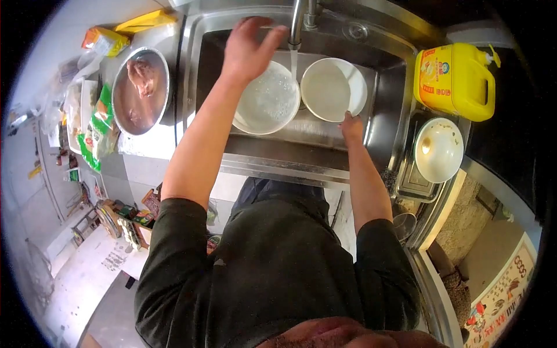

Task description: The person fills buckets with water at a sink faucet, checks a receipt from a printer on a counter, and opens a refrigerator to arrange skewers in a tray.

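Note:
Two white bowls stand side by side in the steel sink (301, 136). Water runs from the faucet (296, 26) at the right edge of the left bowl (267, 101), which holds bubbly water. My left hand (249, 49) is raised over that bowl's far side, fingers apart, with nothing in it. My right hand (351, 124) pinches the near rim of the right bowl (333, 90), which is tilted and has cloudy water in it.
A metal basin (118, 98) with meat in liquid sits left of the sink, beside green-and-white packages (101, 127). On the right are a yellow jug (452, 81) and a white bowl (439, 151) on a scale (415, 182).

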Tool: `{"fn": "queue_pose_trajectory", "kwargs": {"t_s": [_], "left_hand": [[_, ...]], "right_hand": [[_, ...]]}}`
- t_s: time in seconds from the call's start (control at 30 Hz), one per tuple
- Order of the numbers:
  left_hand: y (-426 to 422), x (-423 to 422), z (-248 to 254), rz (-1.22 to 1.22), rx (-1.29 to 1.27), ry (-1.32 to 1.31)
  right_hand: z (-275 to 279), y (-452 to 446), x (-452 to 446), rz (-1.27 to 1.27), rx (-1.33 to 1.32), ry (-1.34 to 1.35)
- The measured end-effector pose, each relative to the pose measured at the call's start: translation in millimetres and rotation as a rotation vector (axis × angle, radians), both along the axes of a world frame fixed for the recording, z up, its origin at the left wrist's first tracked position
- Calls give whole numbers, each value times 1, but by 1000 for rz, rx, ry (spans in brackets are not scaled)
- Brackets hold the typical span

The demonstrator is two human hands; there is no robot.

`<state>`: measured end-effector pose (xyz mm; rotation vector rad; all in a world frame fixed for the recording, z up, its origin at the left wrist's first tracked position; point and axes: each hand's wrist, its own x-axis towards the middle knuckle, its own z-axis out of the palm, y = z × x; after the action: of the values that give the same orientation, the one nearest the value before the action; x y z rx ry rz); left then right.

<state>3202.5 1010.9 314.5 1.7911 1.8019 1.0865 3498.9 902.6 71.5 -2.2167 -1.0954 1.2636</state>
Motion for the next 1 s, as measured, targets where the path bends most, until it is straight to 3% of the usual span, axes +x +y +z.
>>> {"fn": "queue_pose_trajectory", "kwargs": {"t_s": [0.07,0.13,0.23,0.37,0.47,0.5,0.6,0.63,0.73,0.77,0.83,0.9,0.97,1.0], "left_hand": [[4,7,4,-14,-57,26],[1,11,11,-50,-127,-122],[-1,12,-8,-48,-23,-289],[-4,23,20,-129,43,24],[1,16,42,-171,-257,170],[-2,18,35,-99,-54,70],[-1,14,45,-62,-160,49],[0,13,50,-57,-314,-65],[2,8,45,-12,-267,-12],[4,3,38,-39,-91,133],[4,1,40,6,-126,146],[2,-2,43,27,-128,131],[0,-6,45,28,-92,90],[-8,-2,64,69,-291,20]], "right_hand": [[-21,-2,8,42,-17,-11],[-32,-1,14,9,-50,23],[-57,1,22,43,24,-100],[-60,0,27,42,96,-67],[-42,1,23,21,62,5],[-38,1,23,27,16,46],[1,8,9,-60,-17,132],[13,9,5,-107,-12,152],[-2,14,6,-119,40,163],[-4,13,8,-108,31,170],[3,15,8,-83,20,183],[-20,18,27,202,-43,-15],[-49,17,45,284,38,-134],[-60,10,51,225,144,-151]]}}
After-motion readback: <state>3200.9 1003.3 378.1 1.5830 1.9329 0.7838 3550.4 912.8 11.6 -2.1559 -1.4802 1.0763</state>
